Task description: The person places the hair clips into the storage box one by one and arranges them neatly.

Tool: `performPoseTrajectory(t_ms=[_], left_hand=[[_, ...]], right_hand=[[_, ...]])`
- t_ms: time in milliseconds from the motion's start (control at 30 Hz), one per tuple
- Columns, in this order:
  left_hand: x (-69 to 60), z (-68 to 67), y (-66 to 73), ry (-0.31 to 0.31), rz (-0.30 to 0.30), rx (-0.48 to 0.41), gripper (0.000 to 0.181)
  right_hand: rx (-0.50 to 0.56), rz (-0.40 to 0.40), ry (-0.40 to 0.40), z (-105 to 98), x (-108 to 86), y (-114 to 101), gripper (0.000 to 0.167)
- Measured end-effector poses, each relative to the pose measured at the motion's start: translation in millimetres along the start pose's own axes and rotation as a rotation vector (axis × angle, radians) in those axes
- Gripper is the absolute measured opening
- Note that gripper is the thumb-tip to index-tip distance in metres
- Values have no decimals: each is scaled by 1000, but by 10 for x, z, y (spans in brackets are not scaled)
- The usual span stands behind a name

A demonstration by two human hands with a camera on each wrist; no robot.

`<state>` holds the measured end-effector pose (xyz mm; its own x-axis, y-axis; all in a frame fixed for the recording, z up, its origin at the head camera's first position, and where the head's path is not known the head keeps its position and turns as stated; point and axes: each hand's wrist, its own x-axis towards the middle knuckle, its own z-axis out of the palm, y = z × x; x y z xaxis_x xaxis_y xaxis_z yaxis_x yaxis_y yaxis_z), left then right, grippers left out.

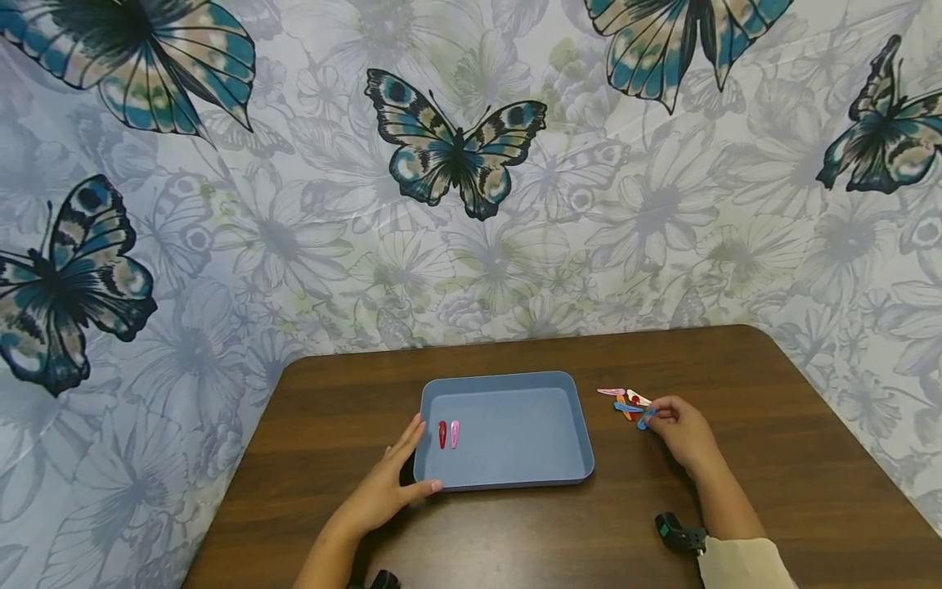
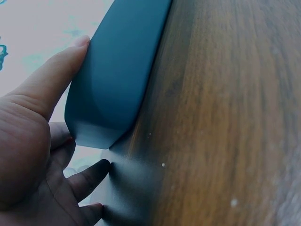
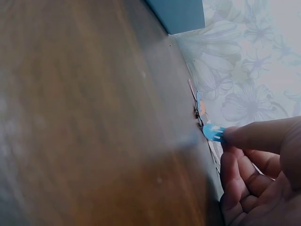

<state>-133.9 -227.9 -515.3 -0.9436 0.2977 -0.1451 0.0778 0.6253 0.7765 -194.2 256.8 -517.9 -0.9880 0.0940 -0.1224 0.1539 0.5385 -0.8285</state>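
Note:
A blue-grey tray [image 1: 515,442] lies on the table with a red hair clip [image 1: 442,435] and a pink hair clip [image 1: 455,434] side by side near its left end. My left hand [image 1: 383,487] rests against the tray's front left corner, fingers along the left side and thumb at the front wall. Right of the tray, my right hand [image 1: 686,435] pinches a blue hair clip [image 3: 214,133] between thumb and fingers. Just beside it is a small pile of clips, among them another blue clip [image 1: 628,407], a pink one [image 1: 611,392] and a white one [image 1: 637,397].
The brown wooden table [image 1: 530,532] has rounded far corners. Behind it hangs a pale floral cloth [image 1: 500,270] printed with large butterflies. A black strap-on device [image 1: 679,533] sits at my right wrist, beside a light sleeve [image 1: 743,564].

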Motion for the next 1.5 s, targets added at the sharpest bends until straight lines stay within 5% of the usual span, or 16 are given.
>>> performPoseTrajectory(t_ms=[633,1167,1500], left_hand=[[3,1,3,13,0,12,101],[2,0,0,11,3,11,102],[10,-1,-4,11,9,12,102]], right_hand=[[15,-9,17,16,-4,-58,37],[88,-42,57,46,-10,-130,29],[306,-132,-30,123,-8,-161,34]])
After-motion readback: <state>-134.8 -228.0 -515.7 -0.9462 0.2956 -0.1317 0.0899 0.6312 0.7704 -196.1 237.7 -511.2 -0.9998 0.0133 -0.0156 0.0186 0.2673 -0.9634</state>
